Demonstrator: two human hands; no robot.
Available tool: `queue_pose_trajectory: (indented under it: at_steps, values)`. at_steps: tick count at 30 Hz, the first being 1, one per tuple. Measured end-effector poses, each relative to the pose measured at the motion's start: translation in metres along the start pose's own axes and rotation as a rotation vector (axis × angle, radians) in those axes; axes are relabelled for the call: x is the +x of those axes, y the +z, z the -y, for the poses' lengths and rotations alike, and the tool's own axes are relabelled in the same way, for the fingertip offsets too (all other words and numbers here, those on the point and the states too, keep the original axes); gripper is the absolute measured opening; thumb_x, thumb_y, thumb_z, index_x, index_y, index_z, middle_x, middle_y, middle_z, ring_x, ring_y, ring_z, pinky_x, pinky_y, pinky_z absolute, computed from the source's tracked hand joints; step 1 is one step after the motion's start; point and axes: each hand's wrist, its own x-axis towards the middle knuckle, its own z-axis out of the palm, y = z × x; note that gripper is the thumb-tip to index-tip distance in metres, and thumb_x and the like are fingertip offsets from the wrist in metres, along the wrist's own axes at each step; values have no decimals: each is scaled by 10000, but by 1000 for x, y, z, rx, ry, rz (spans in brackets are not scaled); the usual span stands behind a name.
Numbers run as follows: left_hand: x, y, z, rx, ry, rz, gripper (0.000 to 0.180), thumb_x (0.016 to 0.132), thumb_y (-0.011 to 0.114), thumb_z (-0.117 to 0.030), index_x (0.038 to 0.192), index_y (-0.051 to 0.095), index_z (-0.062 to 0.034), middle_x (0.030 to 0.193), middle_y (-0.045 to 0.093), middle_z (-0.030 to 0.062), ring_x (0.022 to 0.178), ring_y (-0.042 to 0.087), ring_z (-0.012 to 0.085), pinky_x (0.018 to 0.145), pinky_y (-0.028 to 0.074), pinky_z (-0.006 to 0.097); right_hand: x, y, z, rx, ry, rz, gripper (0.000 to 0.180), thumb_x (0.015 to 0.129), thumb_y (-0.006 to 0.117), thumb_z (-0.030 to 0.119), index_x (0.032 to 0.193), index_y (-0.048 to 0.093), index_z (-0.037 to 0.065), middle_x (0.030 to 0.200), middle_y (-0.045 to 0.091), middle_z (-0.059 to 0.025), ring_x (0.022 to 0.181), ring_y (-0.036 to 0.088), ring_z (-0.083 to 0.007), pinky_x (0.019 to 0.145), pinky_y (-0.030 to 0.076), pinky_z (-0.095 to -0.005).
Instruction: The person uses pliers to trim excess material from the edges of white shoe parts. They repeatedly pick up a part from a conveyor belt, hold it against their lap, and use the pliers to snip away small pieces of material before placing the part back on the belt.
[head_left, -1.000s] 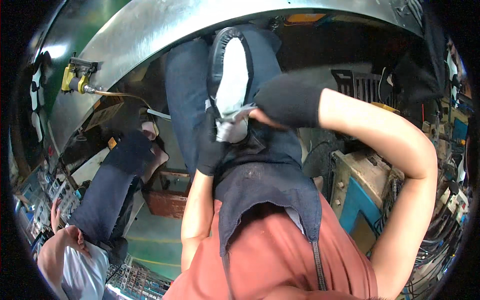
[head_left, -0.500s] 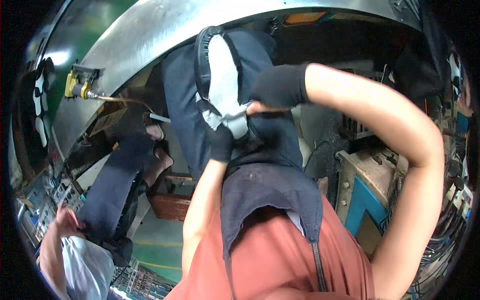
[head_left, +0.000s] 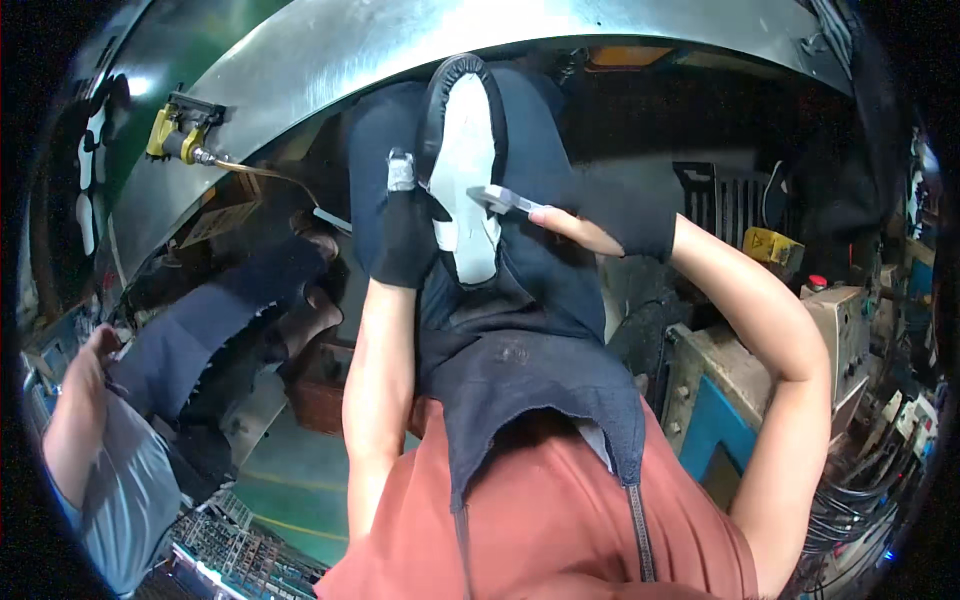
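- The left hand (head_left: 408,232), in a black glove with one finger wrapped in grey, lies along the left side of a black shoe upper (head_left: 434,115); the thumb touches its edge. How firmly it grips cannot be told.
- The right hand (head_left: 605,220), also gloved in black with bare fingers, is clamped on a grey hand tool (head_left: 512,199), whose tip meets the shoe.
- The upper lies sole side up between the hands, across the person's thighs, a white insole (head_left: 467,140) filling its middle.
- The hands are apart, one on each side of it.
- Beyond the hands curves a metal counter (head_left: 300,75); a yellow-and-black air stapler (head_left: 183,135) lies on it, ahead and left of the left hand.
- Left of the left hand, under the counter, is a brown cardboard box (head_left: 213,228), contents out of sight.
- Nearer the person, left of the left forearm, stands a reddish-brown box (head_left: 318,408); its inside is too dark to read.
- Right of the right hand sits a yellow box (head_left: 768,247), contents unclear.
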Motion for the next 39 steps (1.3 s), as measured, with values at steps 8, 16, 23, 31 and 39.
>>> queue_pose_trajectory:
  at_steps: [8,16,23,31,39]
  values:
    - [-15,33,-45,-466,-213,90,654,952,316,-541,1203,506,33,1067,617,134,923,616,209,835,486,307,5,3,23,633,248,66,497,949,425,428,908,669,-3,754,670,-113,674,641,-218,614,473,-324]
    - [-11,42,-24,-504,-209,0,642,957,308,-532,1251,471,14,1175,575,140,1016,584,244,895,466,342,-7,12,13,-156,-206,-460,338,894,534,308,741,618,18,717,593,-188,692,596,-351,603,475,-417]
    - [12,40,16,228,420,-54,307,895,489,-83,1188,494,7,1073,609,133,956,598,218,813,467,331,23,25,-45,-354,-363,-581,423,890,513,433,739,581,43,709,592,-180,658,605,-343,552,483,-431]
    - [14,11,34,116,183,-56,409,874,537,-107,1256,449,10,1177,564,148,1070,556,235,926,427,328,-7,-24,35,-458,-143,-68,409,897,490,429,763,612,62,676,582,-142,642,622,-291,535,486,-361]
    - [13,12,-18,-286,-238,16,378,1005,356,-296,1244,485,-33,1181,572,120,1065,561,188,934,420,292,-15,-7,-8,-136,-8,-101,382,930,502,353,823,633,10,742,617,-192,692,612,-298,618,467,-365]
